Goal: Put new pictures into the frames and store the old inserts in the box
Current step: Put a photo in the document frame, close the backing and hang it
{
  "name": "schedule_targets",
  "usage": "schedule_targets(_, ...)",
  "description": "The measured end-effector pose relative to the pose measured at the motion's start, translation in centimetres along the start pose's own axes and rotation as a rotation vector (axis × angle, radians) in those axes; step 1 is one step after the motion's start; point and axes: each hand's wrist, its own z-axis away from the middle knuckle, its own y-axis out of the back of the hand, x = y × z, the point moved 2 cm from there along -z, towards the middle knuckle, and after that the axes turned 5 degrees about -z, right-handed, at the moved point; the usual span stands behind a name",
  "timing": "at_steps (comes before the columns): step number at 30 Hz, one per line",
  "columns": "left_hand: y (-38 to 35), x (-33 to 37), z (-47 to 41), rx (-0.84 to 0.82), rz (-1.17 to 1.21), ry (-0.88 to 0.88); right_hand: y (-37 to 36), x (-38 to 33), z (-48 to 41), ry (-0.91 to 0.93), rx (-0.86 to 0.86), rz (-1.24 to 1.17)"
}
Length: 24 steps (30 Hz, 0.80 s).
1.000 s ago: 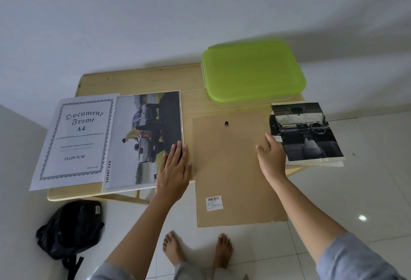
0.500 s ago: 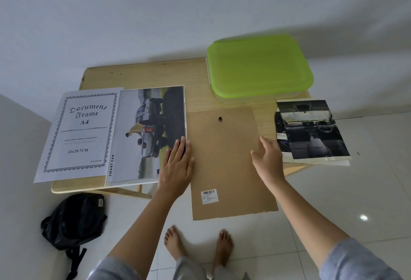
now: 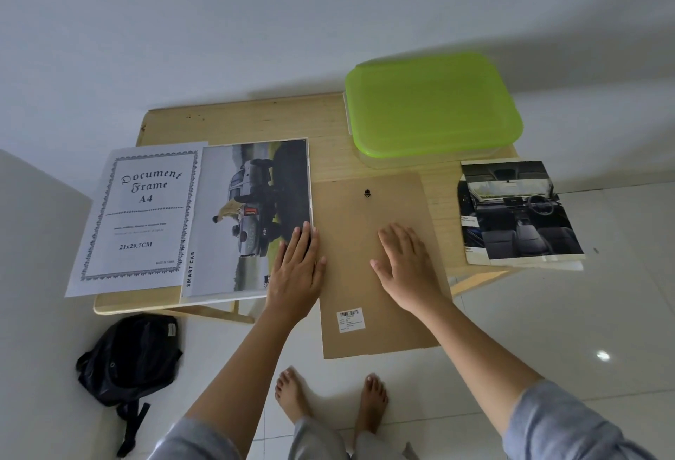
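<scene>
Cardboard backing board (image 3: 369,240) lies at the centre of the picture, its near end hanging past the edge of the small wooden table (image 3: 255,120), and my right hand (image 3: 409,269) rests flat on it with fingers spread, pressing rather than gripping. My left hand (image 3: 297,269) is likewise flat and unclenched, laid across the seam where the board meets the truck picture (image 3: 255,215), which seems to sit in its frame at centre left. I judge the step in hand to be moving this backing over onto that picture to close the frame. To do it well I should hold the picture square with my left palm, slide or lift the board with the right, keep its hanger clip (image 3: 367,193) towards the far end, and line up the edges before I press down, minding the overhanging end, which could tip. At far left lies the old "Document Frame A4" insert (image 3: 140,215), not yet stored; the green-lidded box (image 3: 434,105), upper right, is closed. At right waits the car interior picture (image 3: 518,211).
</scene>
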Motion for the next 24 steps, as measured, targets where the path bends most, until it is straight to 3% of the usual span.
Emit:
schedule_targets(8, 0.8, -0.1, -0.2, -0.038, 0.137, 0.000, 0.7, -0.8, -1.1, -0.082, -0.048, -0.012)
schedule_targets(12, 2.7, -1.2, -0.1, -0.030, 0.304, 0.022, 1.2, -2.7, -1.1, -0.138, 0.052, -0.265)
schedule_targets(17, 4.5, -6.2, 1.8, 0.132, 0.269, 0.137, 0.7, -9.2, -0.6, -0.016, 0.176, -0.416)
schedule_targets(21, 4.2, -11.5, 3.6, 0.133, 0.170, 0.195, -1.6, -14.5, -1.0, 0.034, 0.091, -0.445)
schedule_targets(24, 3.9, -13.9, 4.4, 0.087, 0.125, 0.234, -3.7, -16.8, -1.2, -0.036, 0.025, -0.417)
